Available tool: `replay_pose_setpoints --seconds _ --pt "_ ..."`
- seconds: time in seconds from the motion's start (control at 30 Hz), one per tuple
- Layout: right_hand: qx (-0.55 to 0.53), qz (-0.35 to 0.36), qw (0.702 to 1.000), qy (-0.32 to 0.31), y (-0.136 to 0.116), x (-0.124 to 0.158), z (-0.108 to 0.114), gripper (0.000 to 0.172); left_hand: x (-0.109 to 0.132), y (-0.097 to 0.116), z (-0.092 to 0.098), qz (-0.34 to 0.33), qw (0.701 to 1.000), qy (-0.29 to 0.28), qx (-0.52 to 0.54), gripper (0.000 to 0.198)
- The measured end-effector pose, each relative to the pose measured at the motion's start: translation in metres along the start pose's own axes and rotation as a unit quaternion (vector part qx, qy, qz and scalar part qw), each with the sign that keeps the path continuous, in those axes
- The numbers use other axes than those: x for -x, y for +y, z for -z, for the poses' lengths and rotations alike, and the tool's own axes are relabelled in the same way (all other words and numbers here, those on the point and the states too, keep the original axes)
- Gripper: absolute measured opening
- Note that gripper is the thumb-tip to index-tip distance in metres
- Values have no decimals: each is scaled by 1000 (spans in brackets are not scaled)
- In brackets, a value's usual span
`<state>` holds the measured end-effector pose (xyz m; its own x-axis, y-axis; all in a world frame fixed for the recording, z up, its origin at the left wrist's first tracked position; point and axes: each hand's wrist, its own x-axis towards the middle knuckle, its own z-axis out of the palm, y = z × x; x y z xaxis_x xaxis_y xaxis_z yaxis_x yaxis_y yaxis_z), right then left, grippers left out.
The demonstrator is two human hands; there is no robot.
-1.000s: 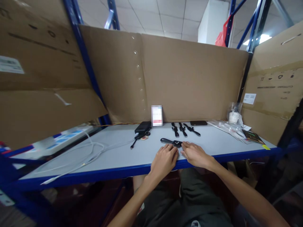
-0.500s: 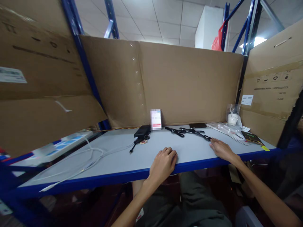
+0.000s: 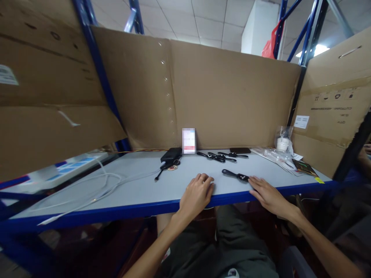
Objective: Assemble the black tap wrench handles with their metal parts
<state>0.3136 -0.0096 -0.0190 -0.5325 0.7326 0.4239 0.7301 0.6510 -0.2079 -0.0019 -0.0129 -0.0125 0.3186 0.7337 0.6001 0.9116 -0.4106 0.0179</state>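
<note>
A black smartwatch (image 3: 242,177) lies stretched out on the table, one half of its strap pointing left. My right hand (image 3: 268,195) covers its other strap end, with the fingers over it and the thumb lower down. Closer to the middle, my left hand (image 3: 197,192) rests by the table's front edge, its fingers curled and nothing visible in them. Behind both hands lie several more black watches (image 3: 216,157), partly overlapping.
A lit phone (image 3: 189,141) leans on the cardboard back wall (image 3: 232,92). To its left sit a black box (image 3: 171,155) with a short cable and white cables (image 3: 107,189). A dark flat slab (image 3: 240,150), plastic bags (image 3: 278,155) and a dark packet (image 3: 304,168) are at right.
My right hand has drawn one smartwatch away from the others, toward me and slightly left. My left hand stays by the table edge. The view has shifted a little.
</note>
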Motion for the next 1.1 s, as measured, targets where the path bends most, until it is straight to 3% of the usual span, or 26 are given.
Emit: replay_pose_setpoints --seconds 0.13,0.3,0.43,0.63,0.9,1.1 --pt "-65 52 995 -47 -23 -45 -9 44 0 -2 -2 9 998 52 26 30" --pt "-119 45 992 -25 -36 -76 -27 42 0 -2 -2 -3 999 20 27 31" --pt "-106 14 994 0 -37 -72 -37 47 0 -2 0 -9 1000 -11 17 31" --pt "-82 -34 995 36 -49 -72 -39 38 0 -3 1 -23 999 -27 12 33" --pt "-11 2 998 56 -58 -64 -37 37 0 -3 11 -38 997 -58 32 38" --pt "44 -2 997 61 -64 -54 -39 44 1 -4 7 -51 993 -22 109 33"
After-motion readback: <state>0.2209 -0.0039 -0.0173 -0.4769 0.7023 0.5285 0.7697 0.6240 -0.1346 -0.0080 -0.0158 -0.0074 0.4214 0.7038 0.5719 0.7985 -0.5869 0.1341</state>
